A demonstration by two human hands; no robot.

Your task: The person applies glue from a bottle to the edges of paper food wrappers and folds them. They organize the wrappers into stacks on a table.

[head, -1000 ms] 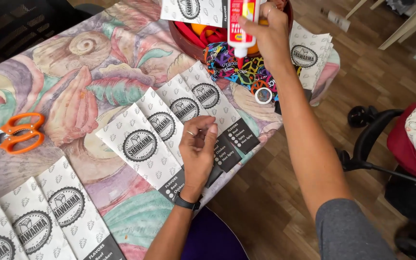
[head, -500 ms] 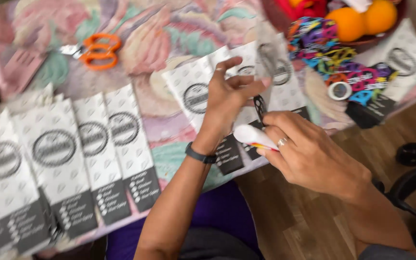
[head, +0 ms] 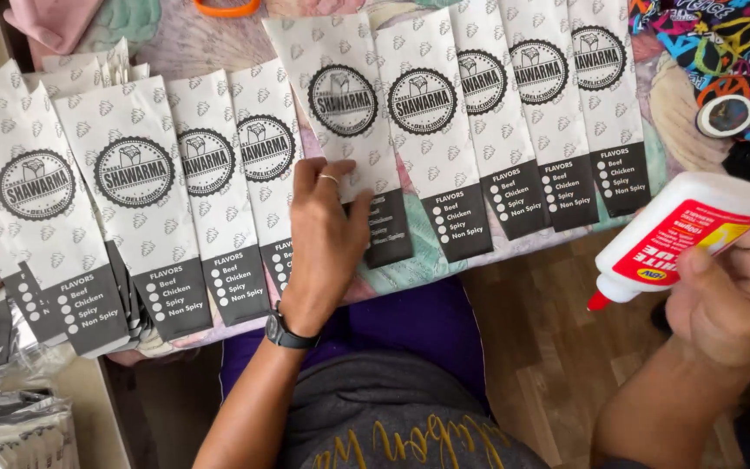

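1. Nearest the viewer, the right hand (head: 731, 295) is closed around a white glue bottle (head: 683, 236) with a red label, red tip pointing down-left, held off the table edge over the wooden floor. Half a second ago the hand held it right by the bags; now it has drawn back.
2. The left hand (head: 323, 239), watch on its wrist, lies open and flat, holding nothing and pressing on a white paper bag (head: 345, 113) with a round black emblem. This suggests glue is being pressed down.
3. Beyond, more bags lie in overlapping rows on a patterned tablecloth (head: 184, 39).
4. Farthest right, a tape roll (head: 726, 115) rests on colourful fabric.
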